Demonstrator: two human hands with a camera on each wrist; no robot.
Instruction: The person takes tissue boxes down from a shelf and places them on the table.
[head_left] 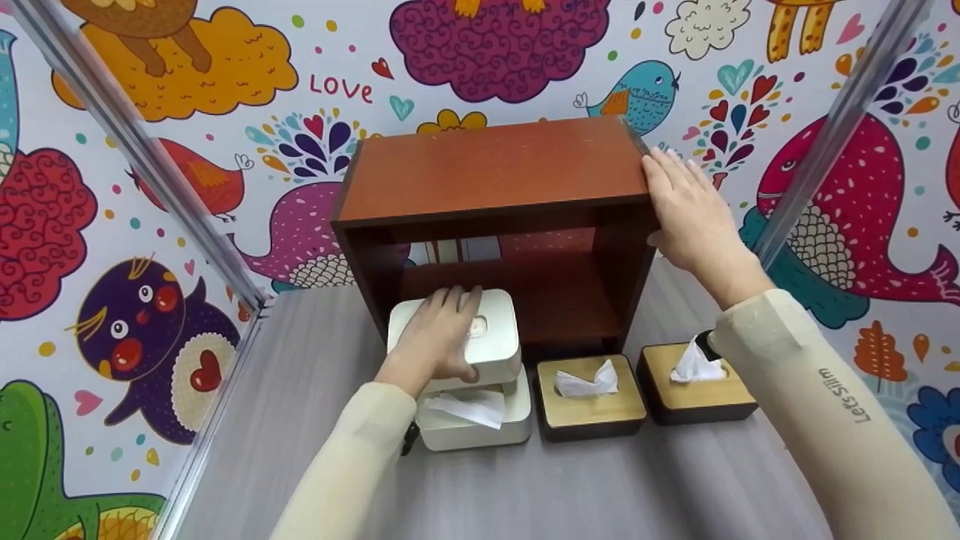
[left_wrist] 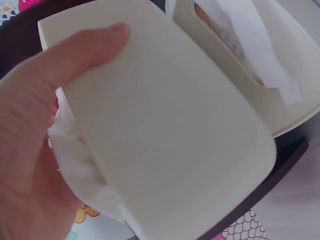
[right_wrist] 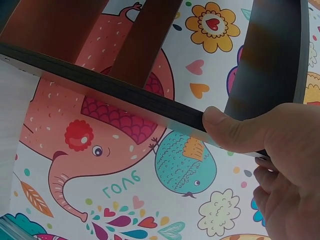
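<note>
My left hand [head_left: 442,334] grips a white tissue box [head_left: 496,330] in front of the left part of a brown wooden shelf [head_left: 495,169]. In the left wrist view the thumb lies across the broad white face of that tissue box [left_wrist: 170,125], and tissue [left_wrist: 82,165] bulges at its far side. Just below it sits a second white tissue box [head_left: 480,439] with a tissue pulled up. My right hand [head_left: 694,214] holds the shelf at its upper right corner. In the right wrist view the thumb presses the shelf's dark front edge [right_wrist: 165,106], the other fingers outside it.
To the right of the white boxes, two dark tissue boxes with wooden lids, a middle one [head_left: 592,411] and a right one [head_left: 697,412], stand before the shelf on a grey wood-grain table [head_left: 570,495]. Cartoon-printed walls [head_left: 322,45] with metal posts [head_left: 127,142] enclose the table.
</note>
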